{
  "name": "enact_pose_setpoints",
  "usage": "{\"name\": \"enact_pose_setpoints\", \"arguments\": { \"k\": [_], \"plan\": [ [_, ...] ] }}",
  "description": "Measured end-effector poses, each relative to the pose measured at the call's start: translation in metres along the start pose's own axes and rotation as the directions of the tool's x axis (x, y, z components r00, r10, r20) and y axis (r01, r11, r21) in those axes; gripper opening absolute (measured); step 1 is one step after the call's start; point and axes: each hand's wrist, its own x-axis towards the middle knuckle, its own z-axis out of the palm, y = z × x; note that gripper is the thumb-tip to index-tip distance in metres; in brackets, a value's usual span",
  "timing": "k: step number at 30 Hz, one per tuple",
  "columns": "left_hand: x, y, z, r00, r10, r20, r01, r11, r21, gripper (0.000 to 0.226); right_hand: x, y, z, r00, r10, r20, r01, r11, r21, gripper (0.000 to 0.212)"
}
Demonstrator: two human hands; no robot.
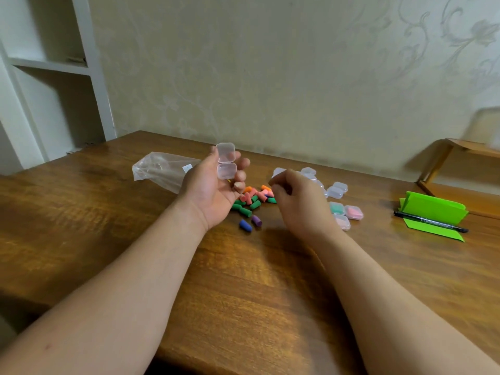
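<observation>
The left hand [213,190] is turned palm up above the table, its fingers curled round a small clear hinged box [226,161]. The box is open: the base sits against the fingertips and the lid stands up behind it. No contents show inside.

The right hand [300,201] hovers just beside it, back toward the camera, with the fingers bent in toward the thumb. I cannot tell whether they pinch anything, since the fingertips are hidden behind the knuckles.

Between and below the two hands lies a loose pile of small cone-shaped pieces [251,201] in green, pink and orange. A blue piece [245,225] and a purple piece [256,220] lie apart at its near edge.

Behind the right hand stand several more clear boxes [336,190], shut. Nearer are a box of green pieces [337,208] and a box of pink pieces [354,212].

A crumpled clear plastic bag [159,169] lies behind the left hand. Far to the right, a black marker [430,221] rests across folded green paper [433,209].

All of it sits on a brown wooden table [243,280] set against a patterned wall, with white shelving [54,63] at the left.
</observation>
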Motion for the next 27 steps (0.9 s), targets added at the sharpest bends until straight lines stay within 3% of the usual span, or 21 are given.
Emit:
{"name": "enact_pose_setpoints", "arguments": {
  "k": [5, 18, 23, 27],
  "plan": [
    [0.000, -0.001, 0.000, 1.000, 0.008, -0.011, -0.008, 1.000, 0.000, 0.054, -0.001, -0.002, 0.009, 0.974, -0.113, 0.198, 0.159, 0.959, -0.234, 0.027],
    [-0.001, -0.003, 0.002, 0.996, -0.081, 0.035, 0.079, 0.996, 0.046, 0.051, 0.010, 0.000, 0.026, 0.955, -0.205, 0.214, 0.276, 0.881, -0.386, 0.010],
    [0.000, -0.007, 0.003, 0.996, -0.088, -0.017, 0.090, 0.992, 0.094, 0.054, 0.008, -0.003, 0.018, 0.986, -0.153, 0.067, 0.166, 0.938, -0.304, 0.007],
    [-0.003, -0.010, 0.006, 0.996, -0.086, -0.036, 0.091, 0.978, 0.186, 0.055, 0.004, -0.012, 0.001, 0.990, -0.039, -0.133, 0.043, 0.999, 0.028, 0.004]
  ]
}}
